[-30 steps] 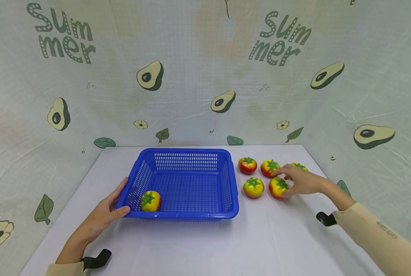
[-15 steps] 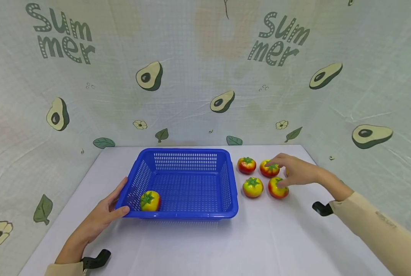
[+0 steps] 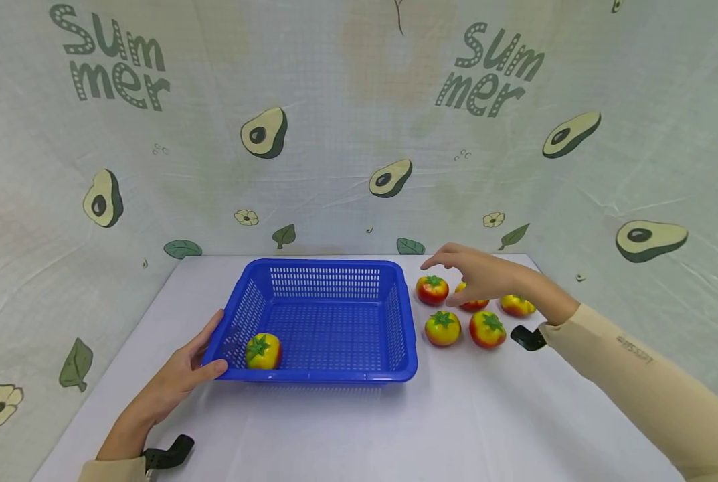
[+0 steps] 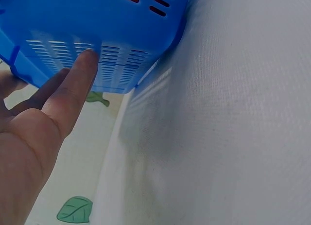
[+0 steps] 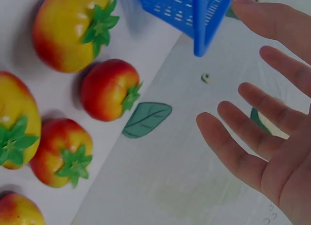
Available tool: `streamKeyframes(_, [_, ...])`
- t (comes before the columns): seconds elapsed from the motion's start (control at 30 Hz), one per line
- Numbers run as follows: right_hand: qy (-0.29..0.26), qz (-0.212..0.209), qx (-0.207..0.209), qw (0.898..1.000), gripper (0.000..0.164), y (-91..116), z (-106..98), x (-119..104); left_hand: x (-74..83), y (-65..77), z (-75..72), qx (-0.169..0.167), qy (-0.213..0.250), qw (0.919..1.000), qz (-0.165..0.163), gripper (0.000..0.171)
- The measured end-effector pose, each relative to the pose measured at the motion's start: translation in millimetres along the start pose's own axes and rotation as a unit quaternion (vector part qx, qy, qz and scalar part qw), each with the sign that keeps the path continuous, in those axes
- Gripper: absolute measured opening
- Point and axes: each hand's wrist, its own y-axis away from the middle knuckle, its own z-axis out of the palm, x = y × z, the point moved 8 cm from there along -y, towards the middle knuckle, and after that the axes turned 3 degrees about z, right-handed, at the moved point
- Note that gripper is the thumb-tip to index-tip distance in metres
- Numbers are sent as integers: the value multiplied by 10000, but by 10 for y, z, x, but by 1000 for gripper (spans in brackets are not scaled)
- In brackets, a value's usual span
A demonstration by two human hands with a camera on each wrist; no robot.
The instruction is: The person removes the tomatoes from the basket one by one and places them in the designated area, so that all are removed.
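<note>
A blue plastic basket point(image 3: 328, 335) stands on the table, with one red-yellow tomato point(image 3: 263, 351) in its front left corner. My left hand point(image 3: 184, 371) rests at that corner, thumb at the front rim and fingers along the left side; in the left wrist view a straight finger point(image 4: 77, 84) touches the perforated wall. My right hand point(image 3: 479, 271) hovers with spread fingers over the far tomatoes, holding nothing. Right of the basket lie a red tomato point(image 3: 432, 290), a yellowish one point(image 3: 443, 328), another point(image 3: 488, 329), one point(image 3: 473, 304) partly covered by the hand, and one point(image 3: 517, 306) at far right.
A white cloth covers the table point(image 3: 346, 428). Behind it and along both sides hangs a pale curtain point(image 3: 334, 214) printed with avocados and leaves. Black straps with a protruding mount point(image 3: 168, 455) sit at both wrists.
My right hand has come up off the near right tomato and moved left and away, over the back row. The left hand, basket and tomatoes stay in place.
</note>
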Motion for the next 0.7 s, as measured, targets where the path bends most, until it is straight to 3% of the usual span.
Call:
streamKeyframes(0.3, [-81,-505,23,9987,68,-375,-90,-465,-18,5,-4,16,-15,10000,10,89])
streamKeyframes(0.7, [142,-907,-232,9955,68,-817,33,-866,-18,0,-7,2,-20,9999,110,88])
